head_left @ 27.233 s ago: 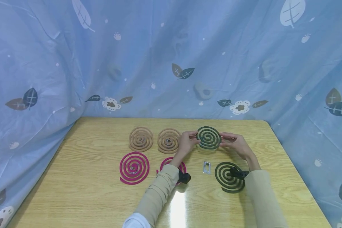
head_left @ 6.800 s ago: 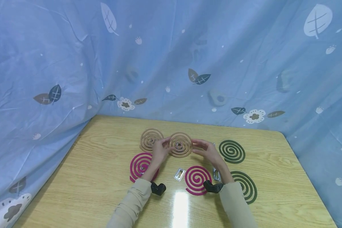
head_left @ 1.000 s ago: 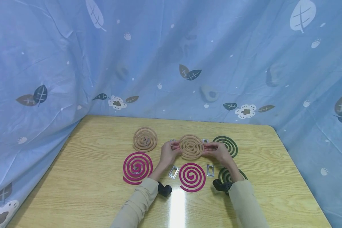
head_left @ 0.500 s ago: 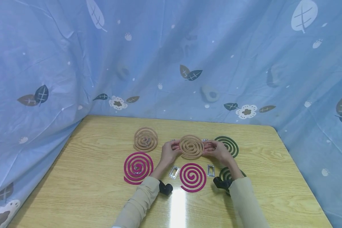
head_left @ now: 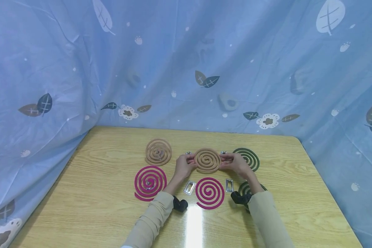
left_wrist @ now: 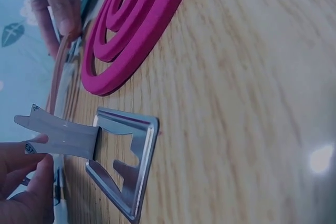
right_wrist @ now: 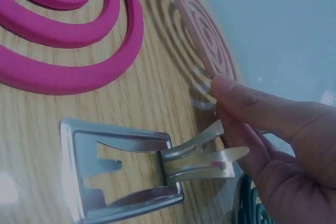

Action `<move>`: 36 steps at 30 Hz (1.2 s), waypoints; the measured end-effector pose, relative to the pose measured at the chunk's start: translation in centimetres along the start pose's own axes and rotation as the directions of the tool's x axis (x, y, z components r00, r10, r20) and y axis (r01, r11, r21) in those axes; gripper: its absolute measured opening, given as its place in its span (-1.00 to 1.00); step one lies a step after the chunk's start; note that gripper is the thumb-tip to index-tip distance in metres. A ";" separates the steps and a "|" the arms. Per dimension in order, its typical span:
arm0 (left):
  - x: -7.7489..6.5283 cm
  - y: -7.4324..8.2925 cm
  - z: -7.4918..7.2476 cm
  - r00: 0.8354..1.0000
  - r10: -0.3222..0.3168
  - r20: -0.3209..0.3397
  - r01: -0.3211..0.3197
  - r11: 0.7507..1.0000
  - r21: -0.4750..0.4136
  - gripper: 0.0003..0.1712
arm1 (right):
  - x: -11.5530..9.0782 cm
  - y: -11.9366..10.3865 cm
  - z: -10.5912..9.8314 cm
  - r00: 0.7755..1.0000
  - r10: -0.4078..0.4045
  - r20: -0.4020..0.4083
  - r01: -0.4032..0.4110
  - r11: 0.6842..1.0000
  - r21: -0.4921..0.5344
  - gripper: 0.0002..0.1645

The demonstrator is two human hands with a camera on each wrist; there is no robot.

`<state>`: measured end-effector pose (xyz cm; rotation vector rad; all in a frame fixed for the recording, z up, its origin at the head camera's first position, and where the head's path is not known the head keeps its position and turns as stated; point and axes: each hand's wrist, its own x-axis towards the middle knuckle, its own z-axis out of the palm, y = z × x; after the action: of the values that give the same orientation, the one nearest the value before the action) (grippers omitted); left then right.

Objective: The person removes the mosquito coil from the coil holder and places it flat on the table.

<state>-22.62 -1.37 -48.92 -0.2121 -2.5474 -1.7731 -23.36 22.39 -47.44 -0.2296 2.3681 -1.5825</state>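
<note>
Both hands hold a tan mosquito coil (head_left: 207,160) by opposite edges, tilted up above the back middle of the table. My left hand (head_left: 183,166) pinches its left edge. My right hand (head_left: 237,163) pinches the right edge between thumb and fingers, as the right wrist view shows. Below the held coil lies a pink mosquito coil (head_left: 209,193). A metal coil stand (head_left: 189,187) with a raised tongue sits on its left, near my left wrist. Another metal stand (right_wrist: 123,174) lies on its right. The left fingertips are mostly out of the left wrist view.
A second tan coil (head_left: 158,152) and a second pink coil (head_left: 150,183) rest at the left, stands showing through. Dark green coils (head_left: 246,156) lie at the right, partly behind my right arm. Small metal stands (head_left: 224,152) peek out behind the hands. A blue curtain (head_left: 186,69) encloses the table.
Earlier, my hands held a green coil, which now lies at the right. They have since taken the tan coil and carried it rightward off its stand. Within the last second it has barely moved.
</note>
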 end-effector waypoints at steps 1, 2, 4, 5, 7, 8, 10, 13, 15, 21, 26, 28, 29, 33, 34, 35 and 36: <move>0.0 0.0 0.0 1.000 -0.007 0.003 0.007 1.000 0.002 -0.56 | 0.0 0.0 0.0 1.000 0.000 -0.003 0.000 1.000 -0.005 -0.40; 0.0 0.0 0.0 1.000 -0.012 0.006 0.012 1.000 0.004 -0.56 | 0.0 0.0 0.0 1.000 -0.003 -0.005 0.002 1.000 -0.006 -0.40; 0.1 0.0 0.0 1.000 -0.024 0.011 0.024 1.000 0.006 -0.56 | 0.0 0.0 0.1 1.000 -0.007 -0.009 0.007 1.000 -0.008 -0.41; 0.2 0.0 0.0 0.999 -0.030 0.015 0.030 1.000 0.005 -0.56 | 0.0 0.0 0.1 1.000 -0.008 -0.011 0.008 1.000 -0.011 -0.42; 0.2 -0.1 0.0 0.999 -0.040 0.021 0.040 0.999 0.002 -0.56 | 0.0 -0.1 0.1 1.000 -0.012 -0.010 0.012 1.000 -0.017 -0.42; 0.3 -0.1 0.0 0.999 -0.044 0.023 0.044 0.999 -0.001 -0.56 | 0.1 -0.1 0.1 1.000 -0.015 -0.010 0.015 1.000 -0.024 -0.43; 0.4 -0.2 -0.1 0.999 -0.039 0.028 0.038 0.999 0.006 -0.56 | 0.1 -0.2 0.1 1.000 -0.015 -0.010 0.014 0.999 -0.036 -0.44; 0.5 -0.3 -0.1 0.999 -0.032 0.028 0.031 0.999 0.023 -0.56 | 0.3 -0.3 0.1 1.000 -0.011 -0.018 0.010 0.999 -0.047 -0.45; 0.6 -0.2 -0.1 0.999 -0.028 0.023 0.027 0.999 0.038 -0.56 | 0.4 -0.4 0.2 1.000 -0.005 -0.022 0.004 0.999 -0.041 -0.46; 0.8 0.0 -0.1 0.999 -0.046 0.003 0.045 0.998 0.033 -0.57 | 0.6 -0.7 0.4 0.998 0.042 -0.045 -0.044 0.998 -0.039 -0.47; 0.9 0.1 -0.1 0.997 -0.073 -0.008 0.073 0.997 0.032 -0.58 | 0.6 -0.8 0.5 0.997 0.060 -0.050 -0.061 0.998 -0.032 -0.49; 1.0 0.0 -0.1 0.998 -0.068 -0.012 0.068 0.997 0.040 -0.58 | 0.7 -0.7 0.5 0.997 0.062 -0.050 -0.064 0.998 -0.030 -0.49; 1.1 0.0 0.0 0.998 -0.060 -0.012 0.060 0.997 0.047 -0.58 | 0.7 -0.7 0.5 0.997 0.061 -0.051 -0.063 0.997 -0.037 -0.49; 1.3 -0.2 0.2 0.999 -0.045 -0.014 0.046 0.997 0.059 -0.59 | 0.8 -0.7 0.5 0.996 0.060 -0.066 -0.065 0.995 -0.075 -0.48; 1.3 -0.2 0.2 0.999 -0.041 -0.015 0.042 0.997 0.063 -0.59 | 0.8 -0.7 0.5 0.996 0.060 -0.072 -0.066 0.994 -0.088 -0.48; 1.3 -0.2 0.2 0.999 -0.044 -0.017 0.045 0.997 0.064 -0.60 | 0.8 -0.8 0.5 0.995 0.063 -0.077 -0.070 0.993 -0.090 -0.48; 1.4 -0.2 0.2 0.999 -0.047 -0.020 0.048 0.997 0.061 -0.59 | 0.9 -0.8 0.6 0.994 0.066 -0.082 -0.073 0.993 -0.091 -0.49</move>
<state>-23.99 -1.12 -49.06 -0.1342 -2.6114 -1.7001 -24.03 21.31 -46.99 -0.1041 2.4854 -1.4766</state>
